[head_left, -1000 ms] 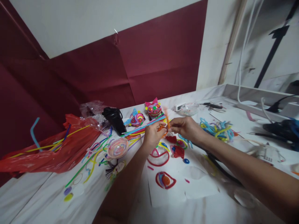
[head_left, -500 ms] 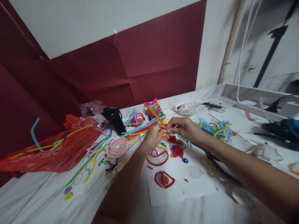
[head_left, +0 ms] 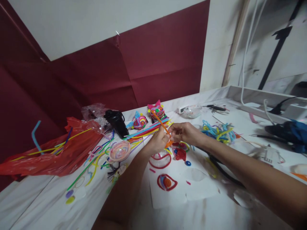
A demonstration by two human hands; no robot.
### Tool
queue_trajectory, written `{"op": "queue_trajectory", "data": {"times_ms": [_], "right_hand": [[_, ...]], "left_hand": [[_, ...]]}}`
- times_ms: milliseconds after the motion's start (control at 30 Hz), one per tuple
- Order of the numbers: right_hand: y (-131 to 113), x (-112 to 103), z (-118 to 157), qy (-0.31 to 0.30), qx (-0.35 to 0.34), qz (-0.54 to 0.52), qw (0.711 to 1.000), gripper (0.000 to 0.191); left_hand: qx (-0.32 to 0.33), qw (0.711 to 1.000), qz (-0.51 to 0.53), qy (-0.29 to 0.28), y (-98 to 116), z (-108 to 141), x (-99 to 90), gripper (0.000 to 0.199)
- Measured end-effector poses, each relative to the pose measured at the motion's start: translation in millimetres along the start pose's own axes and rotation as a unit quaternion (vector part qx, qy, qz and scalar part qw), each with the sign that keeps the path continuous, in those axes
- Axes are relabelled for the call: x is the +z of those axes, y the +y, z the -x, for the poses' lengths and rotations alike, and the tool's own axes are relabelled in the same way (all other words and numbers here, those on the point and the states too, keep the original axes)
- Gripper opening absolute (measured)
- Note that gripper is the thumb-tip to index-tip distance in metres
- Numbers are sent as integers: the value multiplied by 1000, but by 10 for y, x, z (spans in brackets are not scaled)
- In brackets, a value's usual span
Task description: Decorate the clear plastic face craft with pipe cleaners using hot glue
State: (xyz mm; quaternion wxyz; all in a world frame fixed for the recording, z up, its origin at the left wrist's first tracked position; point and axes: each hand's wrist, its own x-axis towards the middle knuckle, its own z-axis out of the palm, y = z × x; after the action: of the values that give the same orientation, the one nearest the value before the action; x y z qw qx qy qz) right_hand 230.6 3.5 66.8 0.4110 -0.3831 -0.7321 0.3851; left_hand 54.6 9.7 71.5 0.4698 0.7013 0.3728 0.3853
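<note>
My left hand (head_left: 158,140) and my right hand (head_left: 183,132) meet above a white paper sheet (head_left: 165,199). Both are closed on an orange pipe cleaner (head_left: 161,120), whose straight end sticks up and away to the left. Its lower end is bent into a small orange bunch just below my fingers; the fingertips are partly hidden. Beneath lie a red-outlined shape (head_left: 160,166) and a red piece (head_left: 179,155) with a blue dot. Nearer me is a red eye shape (head_left: 167,182) with an orange centre. A small blue coil (head_left: 187,163) rests beside them.
Colourful pipe cleaners (head_left: 146,129) lie behind my hands, near two decorated figures (head_left: 155,111). To the left are a clear bowl (head_left: 120,151), a black holder (head_left: 117,123) and a red plastic bag (head_left: 72,153). A blue-yellow tangle (head_left: 219,131) and a black cable (head_left: 222,171) are on the right.
The orange pipe cleaner's lower end now shows as a bunch below my fingers. My hands stay together on it; the view has shifted slightly.
</note>
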Motion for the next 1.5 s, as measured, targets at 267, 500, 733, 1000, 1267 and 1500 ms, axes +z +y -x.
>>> {"op": "queue_trajectory", "data": {"times_ms": [267,500,733,1000,1267,1500], "right_hand": [[-16,13,26,20,57,-129,990,23],[-10,47,0,106,116,-194,968,32],[3,121,-38,157,138,-220,953,24],[18,229,-102,245,137,-159,947,17],[199,238,-129,237,102,-118,959,26],[281,206,-111,232,100,-71,965,25]], "left_hand": [[-79,990,89,-72,134,41,-7,65],[-62,994,90,10,11,-64,11,37],[-88,989,113,45,-67,-120,35,22],[-130,971,144,141,-85,-134,78,14],[-88,976,123,158,-147,-144,140,14],[-69,956,190,213,-199,-168,144,13]]}}
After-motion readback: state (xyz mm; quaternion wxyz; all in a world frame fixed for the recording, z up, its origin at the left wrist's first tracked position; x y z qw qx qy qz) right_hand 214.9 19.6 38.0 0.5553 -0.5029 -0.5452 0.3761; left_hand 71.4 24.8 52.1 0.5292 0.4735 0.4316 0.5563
